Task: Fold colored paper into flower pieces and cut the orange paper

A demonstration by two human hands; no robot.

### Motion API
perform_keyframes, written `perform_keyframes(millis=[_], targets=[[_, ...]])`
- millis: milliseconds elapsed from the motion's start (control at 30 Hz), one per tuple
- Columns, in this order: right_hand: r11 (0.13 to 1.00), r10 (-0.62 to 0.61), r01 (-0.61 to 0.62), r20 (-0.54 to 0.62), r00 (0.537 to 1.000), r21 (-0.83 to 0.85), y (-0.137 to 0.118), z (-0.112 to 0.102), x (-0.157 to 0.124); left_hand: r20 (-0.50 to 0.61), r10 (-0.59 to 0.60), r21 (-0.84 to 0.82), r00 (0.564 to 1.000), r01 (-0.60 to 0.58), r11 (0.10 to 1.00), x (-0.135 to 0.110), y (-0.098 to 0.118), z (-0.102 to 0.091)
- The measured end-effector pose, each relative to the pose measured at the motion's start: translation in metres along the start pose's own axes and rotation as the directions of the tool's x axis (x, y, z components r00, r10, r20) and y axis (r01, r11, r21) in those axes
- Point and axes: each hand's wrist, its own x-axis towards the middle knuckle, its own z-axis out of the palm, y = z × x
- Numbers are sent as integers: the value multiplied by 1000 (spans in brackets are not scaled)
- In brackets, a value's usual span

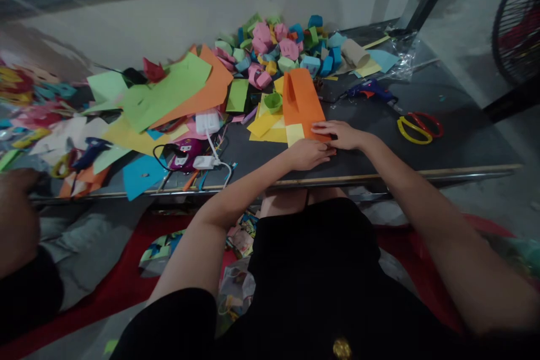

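Note:
A sheet of orange paper (pixel 310 95) lies on the dark table in front of me, with a raised fold along its far left part. My left hand (pixel 310 153) is at its near edge, fingers together and curled over the paper, a bit of orange showing beside the fingertips. My right hand (pixel 341 135) rests on the sheet's right side, fingers stretched out and nearly touching the left hand. A pale yellow paper piece (pixel 295 134) sits on the orange sheet's lower left corner. Left of it are yellow papers (pixel 269 125) and a small green paper cup (pixel 273 102).
Folded paper pieces (pixel 274 48) are heaped at the back. To the right lie a blue glue gun (pixel 373 90) and red-and-yellow scissors (pixel 417 126). A purple power strip (pixel 185 154) with cords and large coloured sheets (pixel 169 93) are on the left. Another person's hand (pixel 19 214) shows far left.

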Motion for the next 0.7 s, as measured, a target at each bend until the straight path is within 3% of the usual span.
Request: perform_keyframes(millis=[133, 267, 533, 700], targets=[[999, 10, -10, 3, 1000, -31, -4, 4, -3, -37, 39, -50, 999, -41, 998, 0, -5, 4], [997, -6, 1, -57, 998, -82, -7, 11, -10, -31, -1, -117, 1000, -3, 993, 0, -7, 5], [990, 6, -9, -23, 1000, -139, 21, -2, 17, -81, -18, -298, 997, -7, 955, 3, -10, 5], [973, 41, -56, -69, 997, -224, -14, 0, 0, -36, 44, -364, 998, -54, 930, -16, -2, 1]])
